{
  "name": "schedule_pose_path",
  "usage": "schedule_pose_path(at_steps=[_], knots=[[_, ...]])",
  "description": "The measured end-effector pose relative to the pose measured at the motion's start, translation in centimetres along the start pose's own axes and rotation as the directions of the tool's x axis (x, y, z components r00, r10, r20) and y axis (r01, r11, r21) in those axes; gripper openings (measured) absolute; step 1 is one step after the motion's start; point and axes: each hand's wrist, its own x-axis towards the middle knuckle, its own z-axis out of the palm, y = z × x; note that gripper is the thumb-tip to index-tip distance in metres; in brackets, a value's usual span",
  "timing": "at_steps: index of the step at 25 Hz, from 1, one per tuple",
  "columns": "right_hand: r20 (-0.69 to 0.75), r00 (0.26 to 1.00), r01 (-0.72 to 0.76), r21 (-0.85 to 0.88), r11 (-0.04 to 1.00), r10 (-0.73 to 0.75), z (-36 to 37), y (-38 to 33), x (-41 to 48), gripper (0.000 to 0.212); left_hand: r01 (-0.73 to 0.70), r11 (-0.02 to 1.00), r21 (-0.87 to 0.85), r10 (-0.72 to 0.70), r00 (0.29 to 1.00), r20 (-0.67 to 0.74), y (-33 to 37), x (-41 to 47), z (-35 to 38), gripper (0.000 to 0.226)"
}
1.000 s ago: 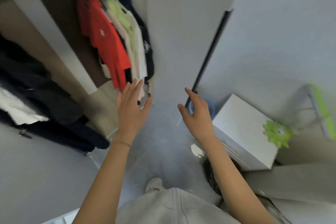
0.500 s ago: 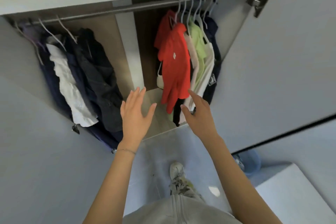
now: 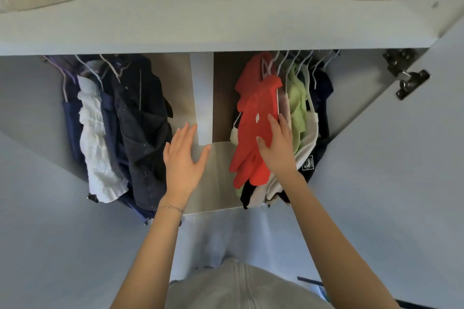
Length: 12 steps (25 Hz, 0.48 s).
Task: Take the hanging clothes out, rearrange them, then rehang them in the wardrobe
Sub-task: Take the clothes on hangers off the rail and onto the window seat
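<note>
The right grip [image 3: 276, 148] is lying flat-fingered on the bright red shirt [image 3: 253, 118], hanging leftmost in the wardrobe's [image 3: 359, 88] right-hand bunch, while the left grip [image 3: 184, 158] is hovering spread wide, holding nothing.

No wording is showing clearly enough to read. A black patch [image 3: 307, 165] with a white emblem is hanging at four o'clock from the red shirt [image 3: 248, 158], its print too small; the shirt's white mark [image 3: 257, 118] is proving equally illegible.
</note>
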Motion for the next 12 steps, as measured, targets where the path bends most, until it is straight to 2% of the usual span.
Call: schedule_pose_path(at_steps=[5,9,12], knots=[[-0.068,0.998,0.011,-0.014,1.0,-0.012,-0.4,-1.0,3.5,0.067,-0.055,0.998,0.027,0.054,0.998,0.009,-0.1,3.1,0.2,0.058],[-0.084,0.99,-0.118,0.0,0.993,0.117,-0.6,-3.0,4.6,0.062,-0.082,0.996,0.043,0.081,0.996,0.025,-0.4,4.9,0.0,0.058],[-0.082,0.972,-0.222,0.02,0.975,0.222,0.3,-3.5,6.7,0.048,-0.105,0.993,0.046,0.103,0.994,0.033,-0.8,5.6,-0.2,0.057]])
